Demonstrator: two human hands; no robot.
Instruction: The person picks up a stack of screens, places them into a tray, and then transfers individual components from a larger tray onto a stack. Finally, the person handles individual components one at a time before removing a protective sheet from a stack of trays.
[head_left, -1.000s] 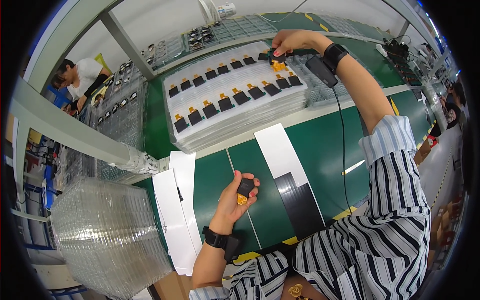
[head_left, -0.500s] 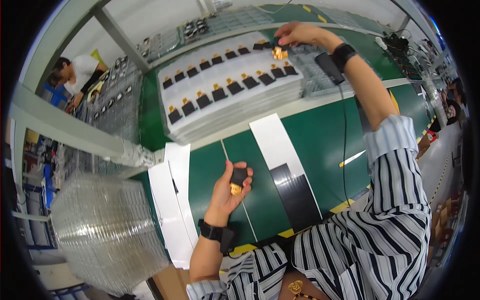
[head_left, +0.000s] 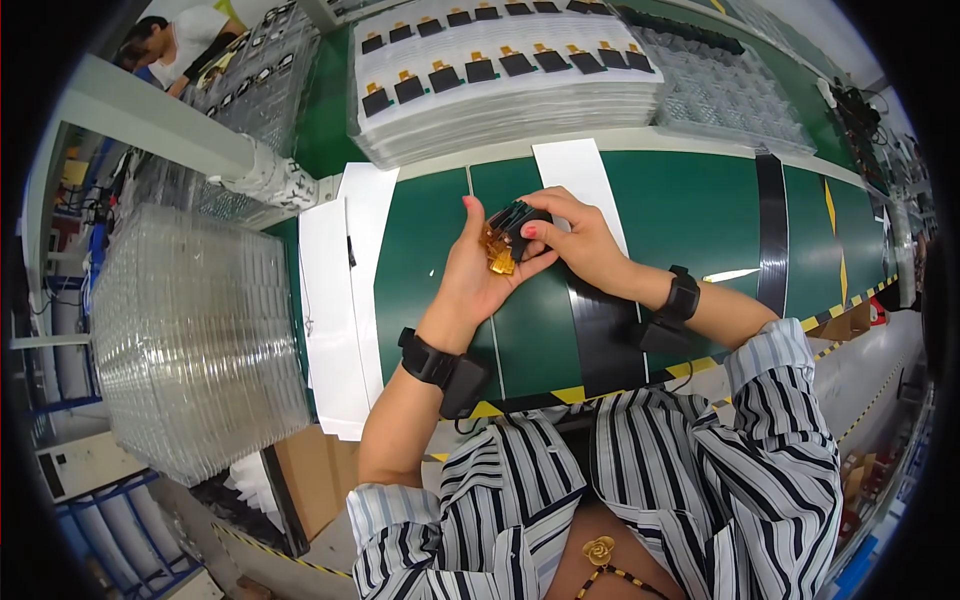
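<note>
My left hand (head_left: 470, 270) and my right hand (head_left: 575, 240) meet over the green conveyor belt (head_left: 700, 210). Together they hold small black square parts with gold-orange flex tails (head_left: 508, 235), stacked against my left palm. My right fingers pinch the top of the stack. Both wrists wear black straps. Beyond the hands lies a stack of white trays (head_left: 500, 85) filled with rows of the same black parts.
A tall stack of clear plastic trays (head_left: 195, 335) stands at my left. White strips (head_left: 330, 300) and a black strip (head_left: 770, 230) cross the belt. Empty clear trays (head_left: 730, 90) lie at the far right. Another person (head_left: 180, 45) works at the far left.
My right hand has come back from the far tray with a part and joined my left hand, which rose slightly. The view has tilted down toward me.
</note>
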